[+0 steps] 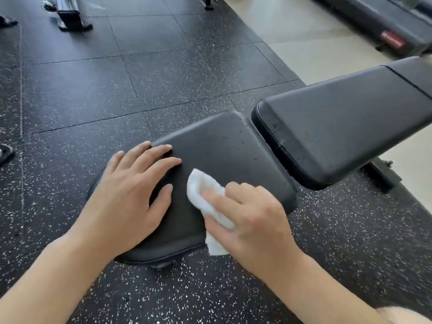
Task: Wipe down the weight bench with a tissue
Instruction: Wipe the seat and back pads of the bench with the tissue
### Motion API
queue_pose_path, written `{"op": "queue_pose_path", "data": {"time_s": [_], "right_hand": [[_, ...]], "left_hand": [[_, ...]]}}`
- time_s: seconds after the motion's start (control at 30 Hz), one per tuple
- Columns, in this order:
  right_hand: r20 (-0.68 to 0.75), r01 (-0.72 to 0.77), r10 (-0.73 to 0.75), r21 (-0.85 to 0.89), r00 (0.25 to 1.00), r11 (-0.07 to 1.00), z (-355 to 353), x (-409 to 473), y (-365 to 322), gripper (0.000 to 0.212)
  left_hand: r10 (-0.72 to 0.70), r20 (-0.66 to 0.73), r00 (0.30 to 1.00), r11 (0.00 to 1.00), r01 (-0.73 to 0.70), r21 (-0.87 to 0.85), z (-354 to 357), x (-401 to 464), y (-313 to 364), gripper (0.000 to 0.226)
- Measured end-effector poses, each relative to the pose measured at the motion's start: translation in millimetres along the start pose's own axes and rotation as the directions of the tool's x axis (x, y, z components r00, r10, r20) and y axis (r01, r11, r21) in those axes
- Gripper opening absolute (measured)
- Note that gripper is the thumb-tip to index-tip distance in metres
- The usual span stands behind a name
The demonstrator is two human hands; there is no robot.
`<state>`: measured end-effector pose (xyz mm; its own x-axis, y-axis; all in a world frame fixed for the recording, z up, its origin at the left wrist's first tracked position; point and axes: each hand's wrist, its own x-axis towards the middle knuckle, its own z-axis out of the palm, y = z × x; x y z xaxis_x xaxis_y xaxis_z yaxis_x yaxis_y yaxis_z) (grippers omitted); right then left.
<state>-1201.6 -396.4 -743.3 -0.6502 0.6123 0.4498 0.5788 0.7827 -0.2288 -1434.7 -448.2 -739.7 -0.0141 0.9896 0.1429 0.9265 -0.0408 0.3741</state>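
The weight bench has a black padded seat (224, 146) in the middle of the view and a raised black back pad (346, 122) running off to the upper right. My left hand (131, 197) lies flat on the seat's left edge with fingers spread. My right hand (252, 220) presses a crumpled white tissue (203, 190) onto the near part of the seat, fingers laid over it. Part of the tissue hangs over the seat's front edge below my palm.
Black speckled rubber floor tiles (93, 90) surround the bench. A pale floor strip (292, 38) runs at the upper right with another black bench (378, 24) beyond it. A chrome machine foot (70, 17) stands at the top left. The bench's metal frame (378, 174) shows under the back pad.
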Motion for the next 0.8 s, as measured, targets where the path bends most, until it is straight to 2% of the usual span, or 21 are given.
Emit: {"op": "queue_pose_path", "data": {"time_s": [0.07, 0.13, 0.2, 0.27, 0.37, 0.43, 0.5, 0.57, 0.67, 0.73, 0.8], "right_hand": [[-0.028, -0.158, 0.155, -0.133, 0.987, 0.979, -14.7, 2.6, 39.9, 0.024], [-0.062, -0.352, 0.348, -0.26, 0.935, 0.899, -27.9, 1.8, 73.3, 0.022], [-0.12, -0.473, 0.458, -0.192, 0.881, 0.86, -33.7, 3.2, 79.3, 0.013], [-0.113, -0.416, 0.401, -0.21, 0.909, 0.885, -28.9, 4.6, 57.8, 0.018], [-0.054, -0.182, 0.177, -0.112, 0.983, 0.977, -9.1, 1.3, 5.1, 0.021], [-0.013, -0.059, 0.059, -0.067, 0.998, 0.996, 1.3, -4.6, -19.3, 0.019], [0.014, -0.009, 0.01, -0.087, 1.0, 0.996, 3.8, -0.3, -13.5, 0.023], [0.07, -0.071, 0.094, -0.28, 0.993, 0.957, -3.2, 12.6, 13.9, 0.039], [0.013, -0.322, 0.387, -0.531, 0.922, 0.784, -20.3, 24.4, 68.4, 0.06], [-0.018, -0.415, 0.481, -0.532, 0.877, 0.738, -21.6, 24.2, 77.9, 0.059], [-0.024, -0.337, 0.354, -0.376, 0.935, 0.863, -10.6, 24.3, 49.7, 0.047]], "left_hand": [[0.046, 0.012, 0.999, 0.999, -0.046, -0.002, 1.8, 3.7, 7.0, 0.052], [0.084, 0.026, 0.996, 0.996, -0.084, -0.014, 5.3, 5.8, 16.7, 0.052], [0.105, 0.029, 0.994, 0.994, -0.104, -0.025, 8.9, 5.9, 23.4, 0.052], [0.103, 0.015, 0.995, 0.994, -0.103, -0.038, 10.3, 7.0, 24.8, 0.05], [0.105, -0.027, 0.994, 0.993, -0.106, -0.056, 12.7, 9.3, 21.0, 0.044], [0.106, -0.066, 0.992, 0.989, -0.112, -0.099, 14.8, 10.4, 17.5, 0.04], [0.099, -0.085, 0.991, 0.983, -0.111, -0.148, 15.1, 10.1, 13.7, 0.039], [0.118, -0.074, 0.99, 0.981, -0.128, -0.146, 13.0, 7.8, 7.2, 0.042], [0.126, -0.036, 0.991, 0.986, -0.129, -0.107, 4.4, 1.8, -11.2, 0.045], [0.078, -0.034, 0.996, 0.992, -0.081, -0.093, -0.9, -1.4, -22.1, 0.048], [0.039, -0.049, 0.998, 0.995, -0.044, -0.092, -3.1, -4.7, -26.7, 0.049]]}}
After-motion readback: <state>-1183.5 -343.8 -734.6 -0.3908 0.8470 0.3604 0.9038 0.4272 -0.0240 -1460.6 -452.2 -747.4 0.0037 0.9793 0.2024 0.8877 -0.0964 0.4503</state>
